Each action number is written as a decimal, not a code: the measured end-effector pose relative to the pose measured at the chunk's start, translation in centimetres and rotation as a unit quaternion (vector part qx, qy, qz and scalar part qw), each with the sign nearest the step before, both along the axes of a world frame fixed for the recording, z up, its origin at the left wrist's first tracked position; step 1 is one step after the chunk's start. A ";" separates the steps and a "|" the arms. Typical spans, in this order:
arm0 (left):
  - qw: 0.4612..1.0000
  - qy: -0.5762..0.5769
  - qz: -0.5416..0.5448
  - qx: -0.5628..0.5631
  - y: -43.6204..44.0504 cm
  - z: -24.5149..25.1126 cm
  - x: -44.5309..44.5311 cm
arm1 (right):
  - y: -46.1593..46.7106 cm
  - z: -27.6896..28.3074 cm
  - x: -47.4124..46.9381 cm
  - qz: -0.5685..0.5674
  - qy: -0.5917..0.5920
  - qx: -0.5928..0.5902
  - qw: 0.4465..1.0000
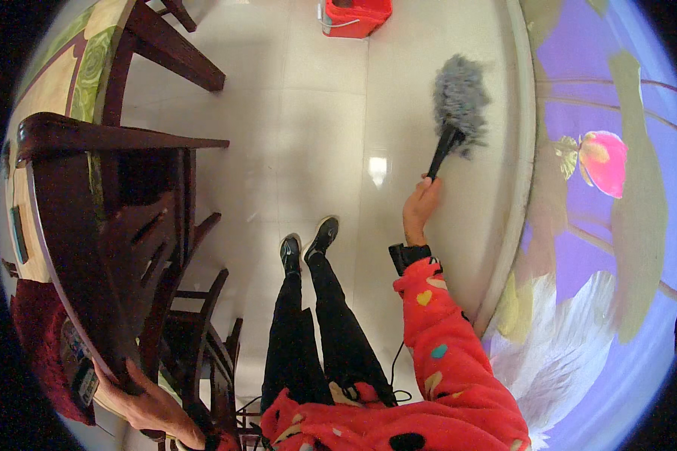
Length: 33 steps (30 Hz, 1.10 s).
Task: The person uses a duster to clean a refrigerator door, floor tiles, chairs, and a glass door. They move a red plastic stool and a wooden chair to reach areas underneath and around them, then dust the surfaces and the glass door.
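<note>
My right hand (421, 208) grips the black handle of a fluffy grey duster (461, 93), held out in front of me on the right. The duster's head is blurred; whether it touches anything I cannot tell. At lower left, my left hand (149, 403) is closed around the end of the top rail of a dark wooden chair's back (70, 225). Some of its fingers are hidden by the rail.
A red bucket (358, 20) with a pale handle stands ahead on the tiled floor (321, 141). To the left are a green-edged table (96, 79), a dark red cloth (42, 344) and more dark chairs (203, 338). A lotus mural (592, 237) covers the right wall above a pale skirting (522, 141).
</note>
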State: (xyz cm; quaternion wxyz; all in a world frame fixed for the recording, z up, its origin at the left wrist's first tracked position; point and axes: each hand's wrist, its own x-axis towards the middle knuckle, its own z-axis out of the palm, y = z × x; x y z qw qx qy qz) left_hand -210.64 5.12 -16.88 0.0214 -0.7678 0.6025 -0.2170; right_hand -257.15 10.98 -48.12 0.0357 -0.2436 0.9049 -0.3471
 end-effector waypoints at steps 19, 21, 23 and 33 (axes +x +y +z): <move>0.998 0.008 -0.054 -0.007 -0.6 0.4 -1.0 | -6.8 0.2 -3.9 0.014 0.003 -0.051 0.999; 0.997 0.025 -0.066 -0.010 -0.5 0.4 -1.0 | -5.6 -3.1 -3.0 0.003 -0.033 0.072 0.997; 0.997 0.037 -0.072 -0.017 -0.6 0.4 -1.1 | -3.8 -6.3 -1.9 0.005 -0.082 0.175 0.981; 0.995 0.042 -0.084 -0.022 -0.9 0.5 -1.3 | -7.3 -0.4 -4.4 0.014 -0.026 0.045 0.999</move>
